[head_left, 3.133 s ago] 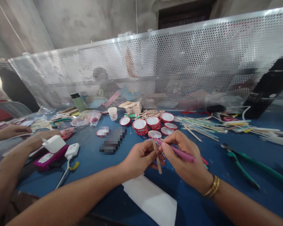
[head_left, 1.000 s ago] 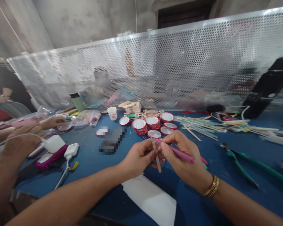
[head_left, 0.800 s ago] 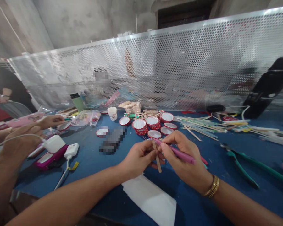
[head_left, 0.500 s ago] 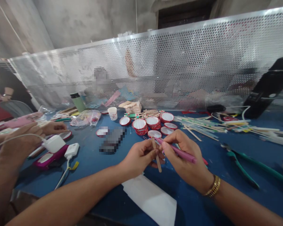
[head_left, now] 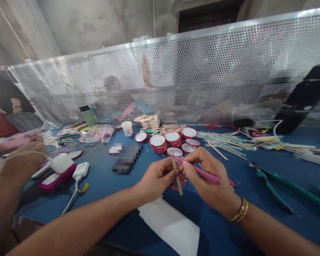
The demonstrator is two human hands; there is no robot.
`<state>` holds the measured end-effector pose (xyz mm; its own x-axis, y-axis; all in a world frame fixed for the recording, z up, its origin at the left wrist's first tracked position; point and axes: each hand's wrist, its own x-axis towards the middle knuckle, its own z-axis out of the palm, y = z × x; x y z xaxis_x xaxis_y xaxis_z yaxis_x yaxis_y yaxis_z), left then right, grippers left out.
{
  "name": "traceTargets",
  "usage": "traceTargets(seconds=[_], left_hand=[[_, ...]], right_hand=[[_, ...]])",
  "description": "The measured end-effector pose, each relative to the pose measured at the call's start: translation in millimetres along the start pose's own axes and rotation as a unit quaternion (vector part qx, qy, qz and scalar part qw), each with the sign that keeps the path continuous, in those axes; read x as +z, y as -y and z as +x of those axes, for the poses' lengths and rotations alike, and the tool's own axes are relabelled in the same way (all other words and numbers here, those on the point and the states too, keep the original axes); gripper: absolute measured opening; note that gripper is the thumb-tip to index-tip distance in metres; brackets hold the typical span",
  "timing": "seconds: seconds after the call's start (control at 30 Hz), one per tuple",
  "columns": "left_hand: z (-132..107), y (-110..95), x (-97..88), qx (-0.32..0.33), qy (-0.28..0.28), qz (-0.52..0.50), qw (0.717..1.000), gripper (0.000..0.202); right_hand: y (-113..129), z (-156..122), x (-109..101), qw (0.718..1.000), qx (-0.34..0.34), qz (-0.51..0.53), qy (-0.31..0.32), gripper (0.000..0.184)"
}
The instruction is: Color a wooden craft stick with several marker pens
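Note:
My left hand [head_left: 156,179] is closed on a thin wooden stick [head_left: 179,185], held nearly upright over the blue table [head_left: 109,185]. My right hand [head_left: 212,185] grips a pink pen [head_left: 202,173] like a writing tool, its tip touching the stick's upper part. A gold bracelet [head_left: 240,211] sits on my right wrist. Just beyond my hands lie several red-rimmed round lids [head_left: 173,140].
A white paper sheet [head_left: 170,224] lies below my hands. Green-handled pliers [head_left: 274,186] rest at the right, loose sticks [head_left: 229,142] behind them. At the left another person's hand [head_left: 24,163] is by white chargers [head_left: 61,163] and a pink device [head_left: 53,179]. A perforated metal screen [head_left: 202,71] backs the table.
My hands, the stick and the pen have barely moved. At the left the other person's far hand has drawn back toward the table edge.

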<state>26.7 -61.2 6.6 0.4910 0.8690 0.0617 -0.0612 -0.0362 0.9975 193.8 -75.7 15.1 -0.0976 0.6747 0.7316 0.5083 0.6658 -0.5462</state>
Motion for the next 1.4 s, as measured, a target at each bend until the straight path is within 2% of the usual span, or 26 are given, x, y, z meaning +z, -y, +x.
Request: traceTargets(seconds=[0.17,0.4,0.7,0.97,1.2,1.4], left_hand=[[0.5,-1.7,-0.3,0.000,-0.005,-0.005,1.000,0.040],[0.3,-0.8,0.4,0.005,0.005,-0.004,1.000,0.037],[0.7,-2.9,1.3,-0.007,-0.011,-0.018,1.000,0.039],[0.3,-2.6,1.4,0.000,-0.003,-0.011,1.000,0.038],[0.0,-4.1,1.6,-0.011,-0.015,-0.016,1.000,0.039],[0.0,-2.7,0.6,0.002,-0.001,0.002,1.000,0.038]], right_hand=[[-1.0,1.6,0.4,1.000,-0.006,-0.010,-0.019,0.011],[1.2,-0.3,-0.6,1.000,-0.002,0.019,0.004,0.009],[-1.2,1.1,-0.5,1.000,-0.008,-0.005,-0.008,0.011],[0.7,-2.0,0.2,0.999,0.014,0.035,0.023,0.010],[0.9,0.3,-1.0,1.000,0.003,-0.002,-0.006,0.011],[1.6,-2.1,0.3,0.999,0.020,0.031,0.024,0.010]])
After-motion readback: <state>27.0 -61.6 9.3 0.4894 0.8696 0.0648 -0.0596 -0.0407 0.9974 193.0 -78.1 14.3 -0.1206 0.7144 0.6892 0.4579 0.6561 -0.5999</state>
